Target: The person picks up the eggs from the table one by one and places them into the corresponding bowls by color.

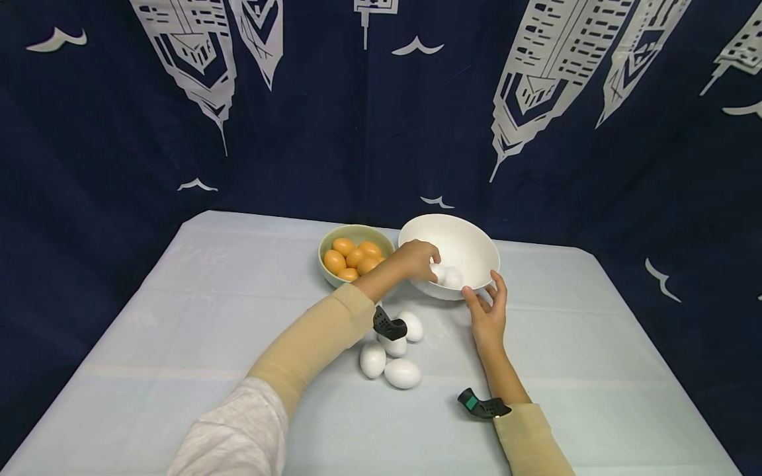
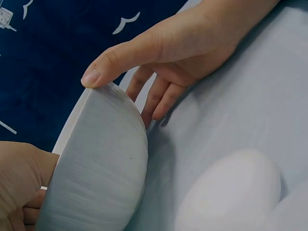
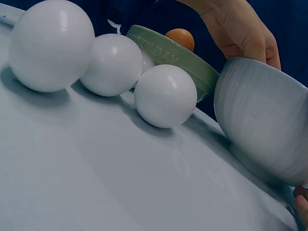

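A white bowl (image 1: pixel 461 238) stands toward the back of the table, with white eggs (image 1: pixel 454 277) inside by its near wall. My left hand (image 1: pixel 415 258) reaches over the left rim, thumb and fingers around one white egg (image 1: pixel 439 272) low in the bowl. In the left wrist view the bowl wall hides its fingertips. My right hand (image 1: pixel 490 317) grips the bowl's near right side. Its thumb (image 2: pixel 92 77) lies on the rim and the other fingers (image 2: pixel 155 98) curl near the outer wall. Several white eggs (image 1: pixel 403 374) lie on the table in front of the bowl.
A green bowl (image 3: pixel 168 55) heaped with orange eggs (image 1: pixel 355 258) stands left of the white bowl, partly behind the left forearm. A pale cloth covers the table (image 1: pixel 238 291). Behind it hangs a dark blue curtain (image 1: pixel 333 132) with white building prints.
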Demonstrator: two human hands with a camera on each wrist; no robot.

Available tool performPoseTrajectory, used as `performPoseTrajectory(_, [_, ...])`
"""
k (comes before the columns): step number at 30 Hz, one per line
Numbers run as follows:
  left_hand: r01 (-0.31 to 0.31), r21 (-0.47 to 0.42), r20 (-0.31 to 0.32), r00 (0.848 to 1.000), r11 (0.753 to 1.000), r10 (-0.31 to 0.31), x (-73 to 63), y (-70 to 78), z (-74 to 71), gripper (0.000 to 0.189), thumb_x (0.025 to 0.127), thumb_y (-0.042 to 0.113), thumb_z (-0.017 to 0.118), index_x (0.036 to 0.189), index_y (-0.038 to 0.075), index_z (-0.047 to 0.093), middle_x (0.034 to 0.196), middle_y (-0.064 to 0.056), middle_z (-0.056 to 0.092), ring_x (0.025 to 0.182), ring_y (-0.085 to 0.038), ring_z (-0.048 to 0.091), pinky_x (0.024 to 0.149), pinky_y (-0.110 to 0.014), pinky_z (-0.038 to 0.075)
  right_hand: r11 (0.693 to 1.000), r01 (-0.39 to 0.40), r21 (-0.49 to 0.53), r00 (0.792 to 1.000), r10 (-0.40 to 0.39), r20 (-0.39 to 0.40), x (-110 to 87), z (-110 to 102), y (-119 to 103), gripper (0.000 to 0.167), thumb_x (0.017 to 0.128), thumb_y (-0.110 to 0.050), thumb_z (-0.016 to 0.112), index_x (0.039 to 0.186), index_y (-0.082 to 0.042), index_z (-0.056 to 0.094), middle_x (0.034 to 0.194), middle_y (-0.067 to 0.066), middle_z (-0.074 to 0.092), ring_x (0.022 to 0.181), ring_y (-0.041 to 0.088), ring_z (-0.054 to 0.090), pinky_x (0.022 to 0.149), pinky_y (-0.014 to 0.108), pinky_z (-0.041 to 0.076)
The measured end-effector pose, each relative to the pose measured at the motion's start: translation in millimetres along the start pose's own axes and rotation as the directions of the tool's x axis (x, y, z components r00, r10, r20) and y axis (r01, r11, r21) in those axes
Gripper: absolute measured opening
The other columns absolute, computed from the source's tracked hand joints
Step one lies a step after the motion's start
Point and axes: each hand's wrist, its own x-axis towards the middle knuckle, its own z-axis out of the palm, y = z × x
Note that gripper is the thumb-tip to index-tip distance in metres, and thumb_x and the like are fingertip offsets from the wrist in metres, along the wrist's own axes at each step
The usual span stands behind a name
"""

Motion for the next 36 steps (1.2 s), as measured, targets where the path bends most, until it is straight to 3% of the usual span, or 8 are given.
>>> performPoseTrajectory(7, [0.037,0.027,0.072,0.997,0.999,-0.039,6.8,2.5,0.4,0.036,0.083,0.026,0.079,0.116,0.016,0.071,0.113,0.001,0.067,0.102,-0.016,0.059,0.090,-0.029,0.045,1.000,-0.004,0.026,1.000,0.004,0.002,0.2,-1,0,0.070,0.098,-0.023,0.062,0.154,-0.026,0.020,0.148,0.017,0.028,0.130,0.035,0.043,0.095,0.022,0.042])
performPoseTrajectory(13, [0.076,0.041,0.104,0.991,0.996,-0.080,8.9,4.1,1.6,0.034,0.083,0.027,0.078,0.114,0.016,0.071,0.115,0.002,0.067,0.099,-0.014,0.059,0.086,-0.030,0.047,1.000,-0.008,0.020,1.000,0.008,0.001,-1.9,0,-4,0.069,0.098,-0.024,0.062,0.153,-0.025,0.021,0.148,0.017,0.028,0.129,0.036,0.044,0.094,0.023,0.042])
performPoseTrajectory(18, [0.096,0.101,0.100,0.989,0.990,-0.106,10.7,5.9,2.4,0.029,0.083,0.027,0.076,0.110,0.016,0.071,0.109,0.003,0.069,0.093,-0.014,0.059,0.078,-0.030,0.049,1.000,-0.003,0.026,1.000,0.003,-0.002,0.2,0,1,0.069,0.098,-0.024,0.062,0.153,-0.027,0.021,0.147,0.015,0.029,0.129,0.035,0.044,0.092,0.021,0.042])
performPoseTrajectory(23, [0.109,0.137,0.092,0.988,0.985,-0.122,11.4,8.0,2.6,0.029,0.083,0.030,0.076,0.109,0.017,0.071,0.109,0.003,0.068,0.094,-0.014,0.060,0.078,-0.032,0.049,0.999,-0.032,0.035,0.999,0.032,0.018,-2.4,-1,-9,0.071,0.097,-0.021,0.062,0.154,-0.024,0.019,0.149,0.016,0.027,0.131,0.035,0.042,0.095,0.024,0.041])
performPoseTrajectory(29, [0.090,0.114,0.050,0.994,0.989,-0.096,9.2,7.8,5.0,0.036,0.082,0.034,0.078,0.112,0.015,0.071,0.110,0.002,0.069,0.096,-0.015,0.061,0.082,-0.032,0.049,0.999,-0.034,0.025,0.999,0.033,0.029,-12.2,1,-30,0.069,0.098,-0.018,0.060,0.154,-0.016,0.018,0.148,0.021,0.026,0.131,0.037,0.041,0.095,0.024,0.041])
performPoseTrajectory(36, [0.078,0.028,-0.121,0.990,0.997,-0.074,1.7,7.4,12.3,0.029,0.086,0.024,0.073,0.112,0.011,0.071,0.109,-0.001,0.071,0.097,-0.018,0.064,0.084,-0.032,0.049,0.999,-0.034,0.033,0.999,0.033,0.025,-14.5,2,-33,0.070,0.098,-0.019,0.061,0.154,-0.017,0.018,0.147,0.021,0.027,0.130,0.039,0.042,0.088,0.016,0.041])
